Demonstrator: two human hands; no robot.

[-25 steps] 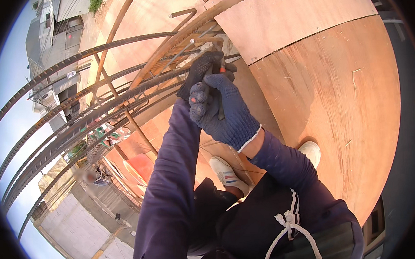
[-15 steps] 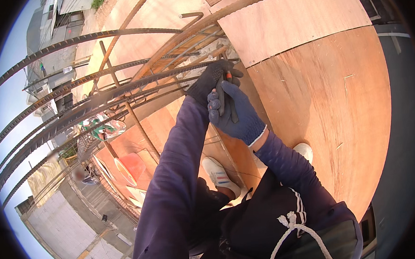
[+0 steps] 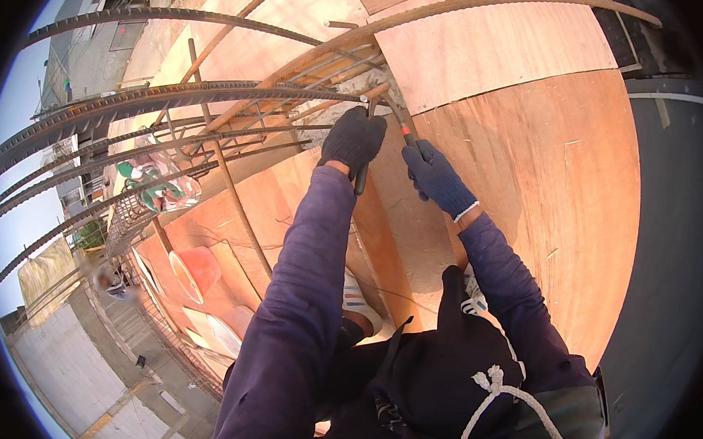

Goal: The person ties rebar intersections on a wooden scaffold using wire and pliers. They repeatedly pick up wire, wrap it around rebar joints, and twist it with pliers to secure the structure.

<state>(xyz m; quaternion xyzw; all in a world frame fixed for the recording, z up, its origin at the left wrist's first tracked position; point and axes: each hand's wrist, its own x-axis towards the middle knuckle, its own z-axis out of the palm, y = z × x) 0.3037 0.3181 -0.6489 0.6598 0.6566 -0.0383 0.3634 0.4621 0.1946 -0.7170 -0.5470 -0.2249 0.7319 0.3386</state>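
My left hand (image 3: 354, 140), in a dark knitted glove, is closed round a dark handle whose lower end pokes out beneath the fist. To its right, my right hand (image 3: 436, 174), in a blue glove with a white cuff edge, grips a second dark handle (image 3: 405, 128) with an orange-red band. The two handles spread apart below and come close together above, like those of pliers; glove and bars hide how they join. Their upper ends are beside the tip of a ribbed steel bar (image 3: 345, 94) and a short rusty bar.
Several ribbed bars (image 3: 178, 93) reach in from the left, and a long curved bar (image 3: 467, 5) arches across the top. Plywood panels (image 3: 540, 170) lie to the right. At left are an orange-red bucket (image 3: 199, 273), a patterned cloth (image 3: 155, 180) and a distant person (image 3: 115, 281).
My hands have moved apart from their overlapping grip, each now on its own handle. The handles, close together before, are spread. The view has shifted slightly.
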